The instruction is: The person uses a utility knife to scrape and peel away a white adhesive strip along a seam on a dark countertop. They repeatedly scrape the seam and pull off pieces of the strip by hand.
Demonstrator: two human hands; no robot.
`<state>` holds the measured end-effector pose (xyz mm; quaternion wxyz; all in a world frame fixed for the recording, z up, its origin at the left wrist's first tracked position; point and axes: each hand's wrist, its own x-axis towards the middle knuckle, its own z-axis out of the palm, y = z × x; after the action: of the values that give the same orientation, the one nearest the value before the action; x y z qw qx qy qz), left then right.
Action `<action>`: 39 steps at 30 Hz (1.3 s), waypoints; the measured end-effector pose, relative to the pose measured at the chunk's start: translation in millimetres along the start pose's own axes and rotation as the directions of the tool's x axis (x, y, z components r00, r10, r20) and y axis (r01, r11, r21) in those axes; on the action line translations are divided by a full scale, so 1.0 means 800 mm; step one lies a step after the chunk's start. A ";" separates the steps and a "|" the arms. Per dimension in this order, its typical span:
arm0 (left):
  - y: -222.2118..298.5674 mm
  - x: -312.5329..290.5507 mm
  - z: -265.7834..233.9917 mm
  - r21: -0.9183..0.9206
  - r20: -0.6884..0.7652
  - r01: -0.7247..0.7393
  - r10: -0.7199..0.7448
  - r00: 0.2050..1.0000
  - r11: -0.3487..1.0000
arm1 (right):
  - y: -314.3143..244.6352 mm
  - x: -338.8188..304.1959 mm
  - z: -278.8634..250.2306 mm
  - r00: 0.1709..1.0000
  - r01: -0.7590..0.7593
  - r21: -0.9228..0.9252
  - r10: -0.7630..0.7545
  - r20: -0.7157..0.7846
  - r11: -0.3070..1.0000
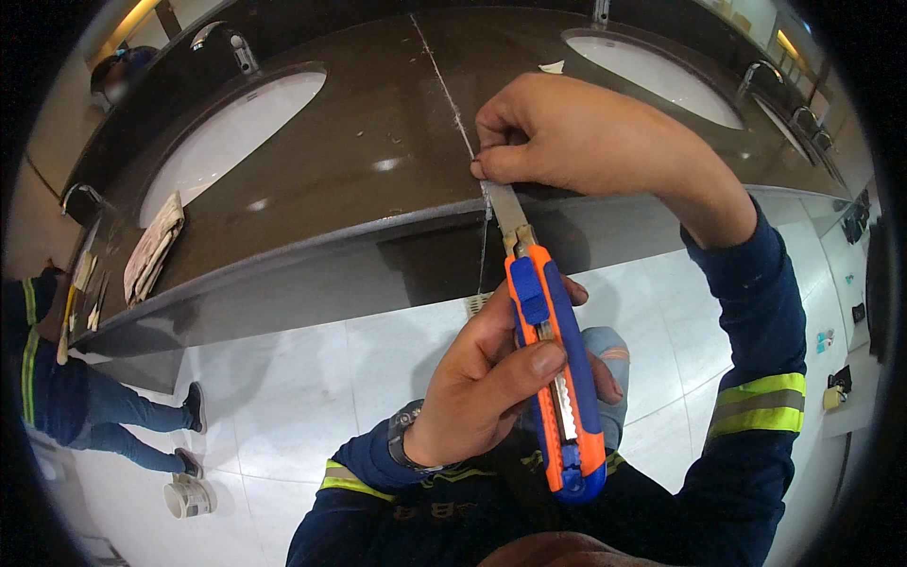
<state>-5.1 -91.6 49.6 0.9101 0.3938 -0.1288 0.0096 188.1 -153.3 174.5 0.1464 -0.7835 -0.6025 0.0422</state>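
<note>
My left hand [487,378] is wrapped round an orange and blue utility knife [556,369], thumb along its side. Its blade is out, and the tip points up at the front edge of the dark countertop [378,123]. A whitish seam [441,80] runs across the counter to that edge, then down the front panel. Right at the seam's front end, beside the blade tip, my right hand [567,137] has its fingers curled and thumb pressed in a pinch. What lies between those fingertips, if anything, is too small to tell.
White basins [236,128] [652,76] with chrome taps [227,47] flank the seam. At left lie a folded cloth [154,248] and thin tools [80,298]. Small scraps [552,67] dot the counter. A co-worker [104,406] stands at far left near a white bucket [187,496].
</note>
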 end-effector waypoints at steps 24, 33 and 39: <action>0.005 0.057 0.007 0.930 0.186 -0.257 0.266 0.946 0.263 | 0.007 -0.120 0.043 0.795 0.336 0.670 0.183 -0.579 0.662; 0.158 0.022 -0.064 0.772 0.410 -0.053 0.433 0.803 -0.633 | 0.037 -0.093 -0.019 0.921 0.045 -0.095 -0.078 -0.383 0.994; 0.247 0.010 -0.110 0.737 -0.032 0.363 0.507 0.861 -0.570 | 0.043 -0.021 -0.004 0.964 0.106 -0.232 -0.158 -0.216 0.967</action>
<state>-0.6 107.3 134.9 0.0408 0.9423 0.1465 0.2981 216.5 -178.0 165.8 0.1314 -0.7522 -0.6332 -0.1264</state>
